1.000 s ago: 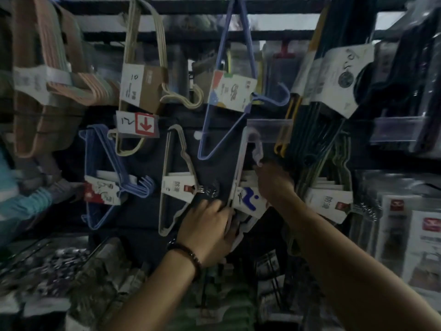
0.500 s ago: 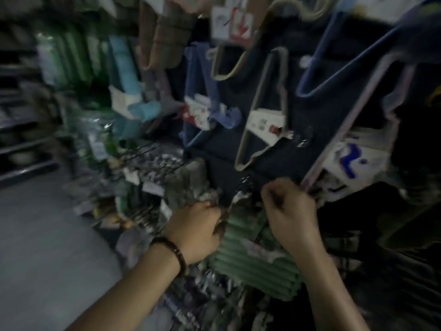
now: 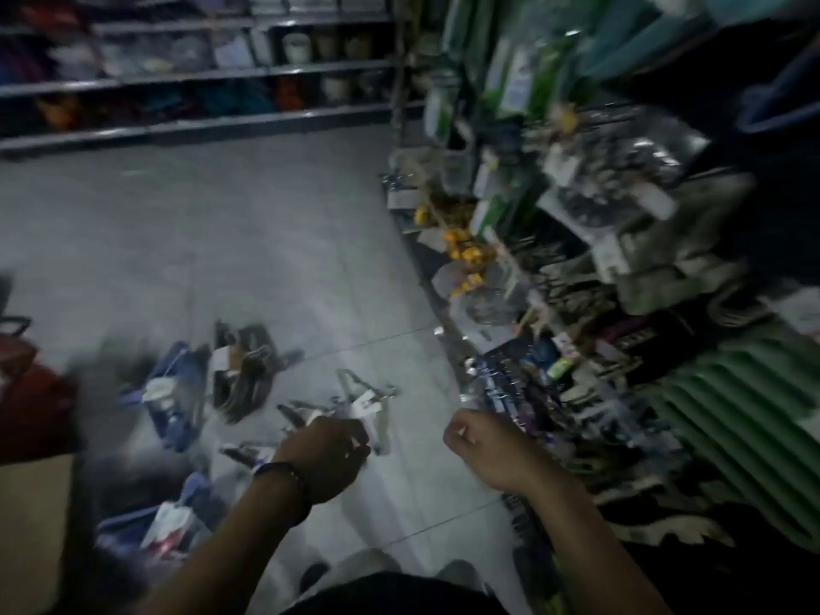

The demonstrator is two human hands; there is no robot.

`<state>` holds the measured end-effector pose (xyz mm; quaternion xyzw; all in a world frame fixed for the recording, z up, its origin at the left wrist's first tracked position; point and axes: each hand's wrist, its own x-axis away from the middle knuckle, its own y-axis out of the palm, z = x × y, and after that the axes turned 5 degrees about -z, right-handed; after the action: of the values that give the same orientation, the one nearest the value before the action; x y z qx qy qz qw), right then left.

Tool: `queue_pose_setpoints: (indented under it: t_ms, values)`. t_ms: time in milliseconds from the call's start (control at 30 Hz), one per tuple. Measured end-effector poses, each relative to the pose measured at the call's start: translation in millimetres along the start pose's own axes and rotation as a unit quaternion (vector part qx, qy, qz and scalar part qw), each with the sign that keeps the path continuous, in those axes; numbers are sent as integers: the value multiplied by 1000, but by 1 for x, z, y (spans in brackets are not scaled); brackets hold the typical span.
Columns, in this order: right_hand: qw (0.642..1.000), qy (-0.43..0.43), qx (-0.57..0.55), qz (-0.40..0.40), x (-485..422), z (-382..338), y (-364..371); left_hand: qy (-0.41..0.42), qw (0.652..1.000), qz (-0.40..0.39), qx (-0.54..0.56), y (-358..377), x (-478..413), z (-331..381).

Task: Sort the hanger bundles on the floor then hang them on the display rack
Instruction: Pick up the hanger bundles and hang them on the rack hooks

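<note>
Motion blur and poor light limit this finding. The floor [image 3: 230, 241] is pale grey tile, smooth, with thin dark joints. Four hanger bundles lie on it, all left of the display rack [image 3: 590, 268]. A blue hanger bundle [image 3: 173, 392] of thin triangular frames, banded with a white paper label, lies just beside a dark brown hanger bundle [image 3: 242, 370], also labelled. A pale grey hanger bundle [image 3: 361, 403] of slim frames with hooks at the top and a white card lies nearer the person. A second blue bundle [image 3: 166, 526] with a white and red label lies at lower left. The left hand [image 3: 326, 454], with a dark beaded bracelet [image 3: 290, 474] at the wrist, is knuckles up over the near edge of the pale grey hanger bundle. Its fingers curl downward, but I cannot tell whether the grip pinches the bundle or only overlaps it. The right hand [image 3: 481, 450] is above the floor near the rack's foot, its grip pressed together into a fist with nothing visible inside. The rack carries glossy plastic packets, carded goods, small yellow items and a green ribbed pack [image 3: 745, 419]. Metal shelving [image 3: 199, 73] with blurred pots and boxes lines the far wall. A red object [image 3: 31, 392] sits at the left edge.
</note>
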<state>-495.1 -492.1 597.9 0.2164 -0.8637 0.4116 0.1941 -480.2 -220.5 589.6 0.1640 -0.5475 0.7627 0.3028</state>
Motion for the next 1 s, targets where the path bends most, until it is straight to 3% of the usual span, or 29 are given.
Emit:
queue_pose_setpoints:
  t_ms: [100,267,633,867,1000]
  values:
    - [997,23,3,-72,-42,-41,52,-52,998,-7,32,12,18,-81]
    - [993,55,-16,-106,-108,-83,119,-105,990,-43,84,33,16,-177]
    - [972,81,73,-207,-280,-87,168,-195,954,-97,206,54,-85,-266]
    - [958,65,94,-263,-457,-54,266,-279,898,-109,322,137,-203,-338]
    - [945,100,116,-290,-557,4,361,-335,828,-104,438,227,-296,-383]
